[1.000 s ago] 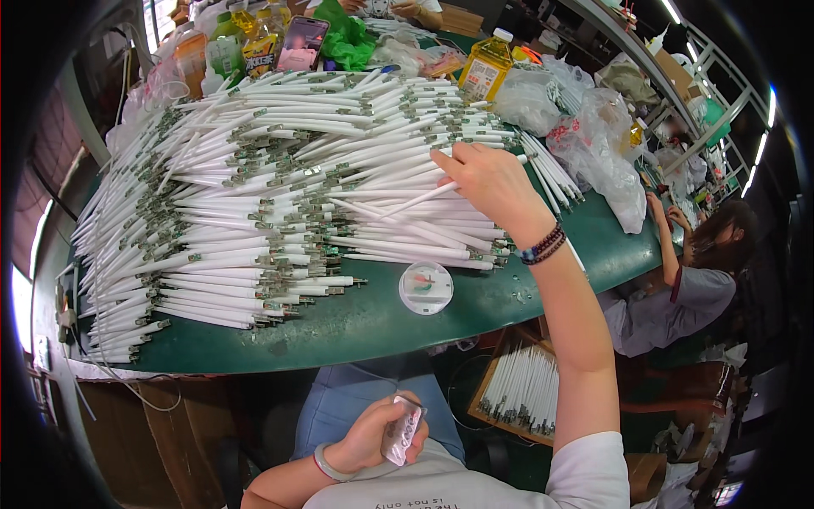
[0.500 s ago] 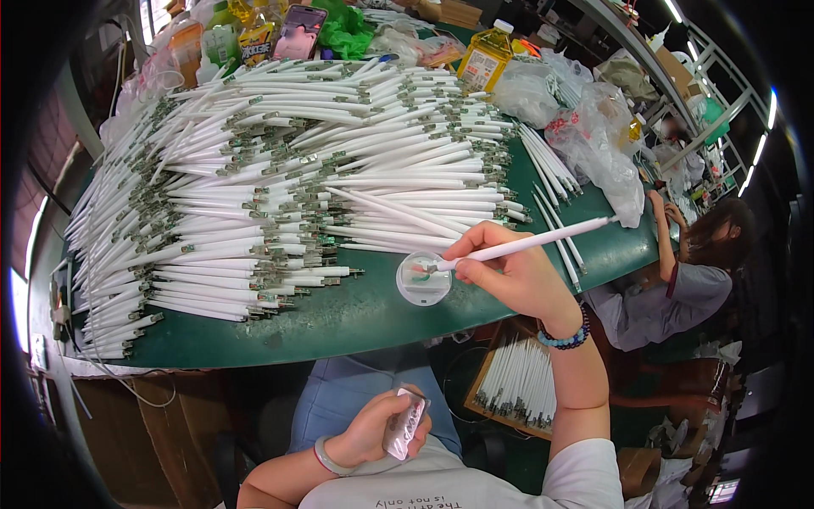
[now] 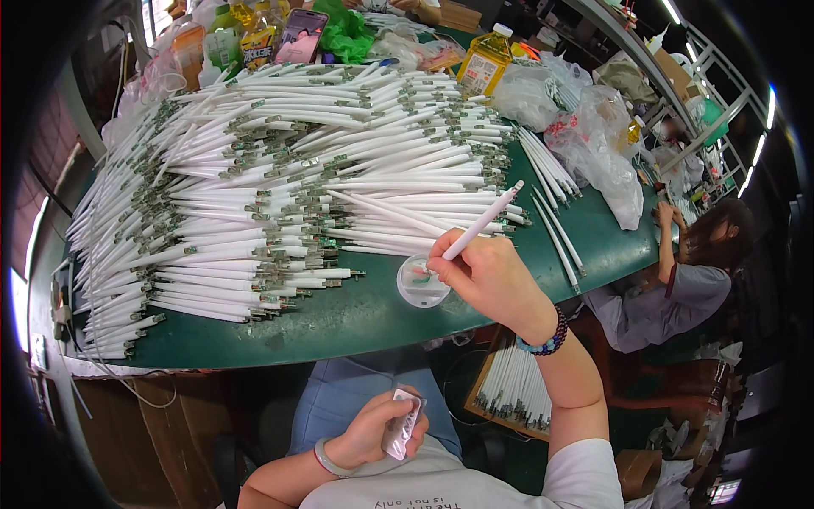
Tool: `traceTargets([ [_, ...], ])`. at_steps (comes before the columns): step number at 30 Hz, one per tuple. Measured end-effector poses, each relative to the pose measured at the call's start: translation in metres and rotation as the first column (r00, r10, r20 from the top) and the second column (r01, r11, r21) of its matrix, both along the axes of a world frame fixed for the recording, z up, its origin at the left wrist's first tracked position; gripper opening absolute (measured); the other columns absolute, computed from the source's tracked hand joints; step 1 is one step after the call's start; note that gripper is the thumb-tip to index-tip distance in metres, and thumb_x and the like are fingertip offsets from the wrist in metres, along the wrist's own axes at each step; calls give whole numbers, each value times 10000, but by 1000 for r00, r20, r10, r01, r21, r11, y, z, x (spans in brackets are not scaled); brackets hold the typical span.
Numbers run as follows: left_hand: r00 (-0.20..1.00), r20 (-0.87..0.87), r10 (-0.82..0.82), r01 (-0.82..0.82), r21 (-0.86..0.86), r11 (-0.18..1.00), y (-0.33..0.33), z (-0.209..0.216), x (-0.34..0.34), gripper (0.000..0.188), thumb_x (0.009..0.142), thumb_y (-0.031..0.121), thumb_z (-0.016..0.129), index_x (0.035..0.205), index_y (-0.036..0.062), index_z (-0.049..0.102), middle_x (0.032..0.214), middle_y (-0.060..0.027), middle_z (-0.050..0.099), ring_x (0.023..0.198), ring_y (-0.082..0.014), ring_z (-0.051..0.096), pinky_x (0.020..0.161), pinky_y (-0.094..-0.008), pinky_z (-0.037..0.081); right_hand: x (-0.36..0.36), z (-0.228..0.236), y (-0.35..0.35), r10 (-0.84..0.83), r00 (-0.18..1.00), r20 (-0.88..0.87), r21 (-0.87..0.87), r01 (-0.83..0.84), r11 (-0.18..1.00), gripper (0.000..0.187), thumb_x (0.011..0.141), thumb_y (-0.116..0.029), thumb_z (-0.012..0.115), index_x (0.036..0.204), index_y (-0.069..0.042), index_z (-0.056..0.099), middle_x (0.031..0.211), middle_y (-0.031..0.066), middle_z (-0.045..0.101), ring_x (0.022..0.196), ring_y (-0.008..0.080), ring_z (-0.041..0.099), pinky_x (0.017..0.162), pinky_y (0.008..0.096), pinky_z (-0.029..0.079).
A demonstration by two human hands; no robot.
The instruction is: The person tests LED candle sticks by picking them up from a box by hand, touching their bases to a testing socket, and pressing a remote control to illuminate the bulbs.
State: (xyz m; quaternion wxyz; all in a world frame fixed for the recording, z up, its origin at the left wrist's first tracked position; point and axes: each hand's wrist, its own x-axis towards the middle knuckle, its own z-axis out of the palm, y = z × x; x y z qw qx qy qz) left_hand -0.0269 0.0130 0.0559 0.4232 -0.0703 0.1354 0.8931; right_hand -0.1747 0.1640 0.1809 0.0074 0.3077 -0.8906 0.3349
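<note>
My right hand (image 3: 487, 276) pinches a slim white pen-shaped stick (image 3: 483, 222), tilted with its upper end pointing up and to the right. The stick's lower end is hidden by my fingers, just over a small round whitish dish (image 3: 424, 293) on the green table. Down at my lap, my left hand (image 3: 377, 433) is closed around a small flat silvery-pink packet (image 3: 402, 431). Beyond the dish lies a large pile of similar white sticks (image 3: 407, 182), many with green-and-metal ends showing.
Two loose white sticks (image 3: 558, 242) lie on the green table (image 3: 356, 327) at right. A bottle of yellow liquid (image 3: 485, 64), plastic bags (image 3: 598, 144) and a propped phone (image 3: 301, 36) stand behind the pile. Under the table sits a box of sticks (image 3: 513, 386). Another person (image 3: 691, 284) works at right.
The stick in my right hand has swung from nearly level to steeply raised, its far end moving up and left. My right wrist has turned and shifted slightly left. My left hand stays put.
</note>
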Motion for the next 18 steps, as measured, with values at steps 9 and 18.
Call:
traceTargets([
  [9,1000,-7,21,-21,-4,1000,0,4,2,68,842,141,414,870,80,408,642,-124,504,477,-204,516,416,-293,414,2,2,-3,24,999,-48,58,-21,998,126,778,-112,538,790,9,503,667,150,568,612,307,563,563,349,439],
  [18,999,0,44,-44,-10,999,0,12,7,155,867,175,287,873,56,387,659,-164,504,475,-236,513,440,-310,436,3,0,-4,22,999,-45,38,-20,999,126,780,-117,536,782,4,503,665,152,570,606,311,562,559,356,438],
])
